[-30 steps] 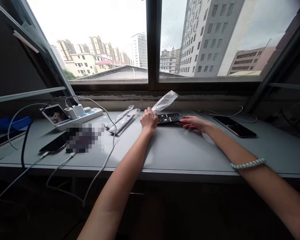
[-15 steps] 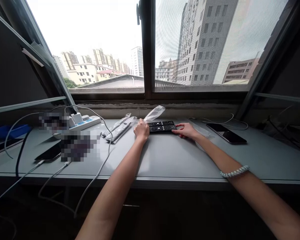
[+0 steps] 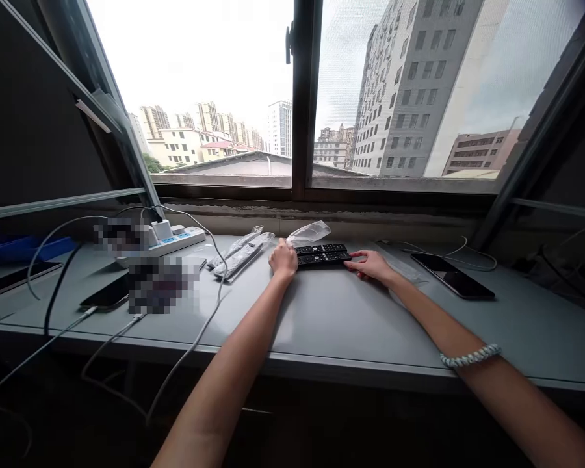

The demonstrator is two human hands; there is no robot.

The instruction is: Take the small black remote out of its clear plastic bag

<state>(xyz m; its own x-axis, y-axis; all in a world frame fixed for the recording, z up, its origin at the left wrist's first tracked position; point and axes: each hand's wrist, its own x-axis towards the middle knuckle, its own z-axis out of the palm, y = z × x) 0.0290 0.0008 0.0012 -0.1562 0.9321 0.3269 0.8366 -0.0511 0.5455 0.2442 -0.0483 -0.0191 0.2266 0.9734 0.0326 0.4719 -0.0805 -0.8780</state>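
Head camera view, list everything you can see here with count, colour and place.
black remote controls: two, side by side, far middle of desk
clear plastic bag: one, behind the remotes, at left hand
bagged remotes: two, clear wrap, left of hands
white power strip: one, far left
black smartphone: one, right, screen up
dark phone: one, left, cabled
grey desk: one, under window
left hand: grips bag at remotes' left end
right hand: fingers on remotes' right end

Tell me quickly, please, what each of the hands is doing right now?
Left hand: closed on the clear plastic bag at the end of the remote controls.
Right hand: open, fingers touching the remotes' other end.
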